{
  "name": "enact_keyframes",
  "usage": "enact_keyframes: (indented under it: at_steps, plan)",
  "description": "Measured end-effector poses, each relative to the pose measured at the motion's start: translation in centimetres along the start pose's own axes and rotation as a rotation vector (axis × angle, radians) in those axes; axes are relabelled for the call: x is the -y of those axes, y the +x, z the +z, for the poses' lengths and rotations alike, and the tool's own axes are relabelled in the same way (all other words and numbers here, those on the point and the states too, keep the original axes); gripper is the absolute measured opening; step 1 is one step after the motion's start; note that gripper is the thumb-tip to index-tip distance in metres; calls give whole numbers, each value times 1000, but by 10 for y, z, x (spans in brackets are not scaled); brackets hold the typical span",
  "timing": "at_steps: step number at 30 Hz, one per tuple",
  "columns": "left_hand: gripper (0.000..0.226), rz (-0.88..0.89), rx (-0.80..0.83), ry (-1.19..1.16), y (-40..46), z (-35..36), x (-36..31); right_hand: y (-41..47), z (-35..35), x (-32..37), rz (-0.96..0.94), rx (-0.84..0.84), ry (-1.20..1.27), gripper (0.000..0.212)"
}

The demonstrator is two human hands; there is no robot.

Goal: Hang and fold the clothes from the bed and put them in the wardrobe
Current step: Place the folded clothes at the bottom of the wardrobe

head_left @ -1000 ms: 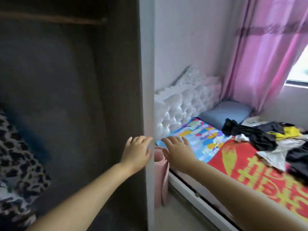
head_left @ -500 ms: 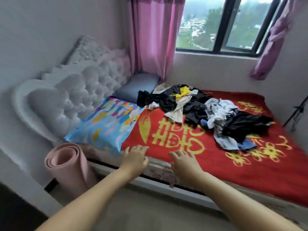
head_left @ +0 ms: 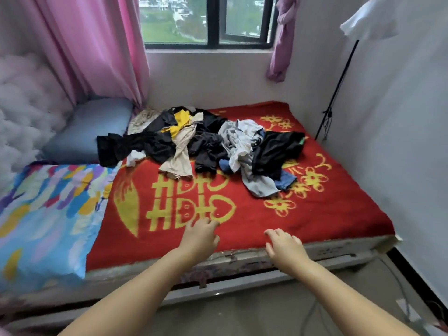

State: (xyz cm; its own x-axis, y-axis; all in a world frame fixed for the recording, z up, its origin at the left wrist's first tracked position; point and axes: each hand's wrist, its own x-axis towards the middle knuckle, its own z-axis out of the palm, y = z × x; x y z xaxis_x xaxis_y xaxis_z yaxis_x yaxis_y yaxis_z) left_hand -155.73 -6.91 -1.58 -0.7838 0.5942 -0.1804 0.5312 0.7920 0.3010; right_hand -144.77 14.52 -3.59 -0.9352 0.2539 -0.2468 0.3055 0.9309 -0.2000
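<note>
Red blanket (head_left: 315,214): covers the bed (head_left: 339,248), with yellow signs and flowers on it; both hands hang above its near edge
Left hand (head_left: 200,236): reaches over the blanket, fingers (head_left: 208,224) loosely bent and close together, holding nothing; whether the tips touch the cloth cannot be told
Right hand (head_left: 284,244): just beside the left, over the blanket's near edge, fingers (head_left: 272,232) relaxed and slightly apart, holding nothing
Clothes (head_left: 206,144): a loose heap well beyond the fingertips of both hands, in the far half of the bed; black, beige, yellow, grey-white and blue pieces tangled together
Beige piece (head_left: 179,161): the part of the heap straight beyond the left fingers, lying flat on the blanket
Grey-white piece (head_left: 254,183): the part of the heap beyond the right fingers, trailing toward the near side
Patterned pillow (head_left: 48,209): well to the left of the left fingers, blue with coloured dabs
Blue-grey pillow (head_left: 89,127): beyond the patterned one, touching the heap's left end
Pink curtain (head_left: 97,44): hangs far beyond the left fingers, beside the window (head_left: 206,20)
Wardrobe: not in view
</note>
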Motion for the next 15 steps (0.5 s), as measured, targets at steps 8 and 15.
enact_keyframes:
  at_steps: [8,15]
  plan:
    - [42,35,129,46,136,21,-29,107,-4,-77,84,84,52,38]
    - [41,-79,156,-32,257,35,-42,230,-16,-133,18,219,38,39]
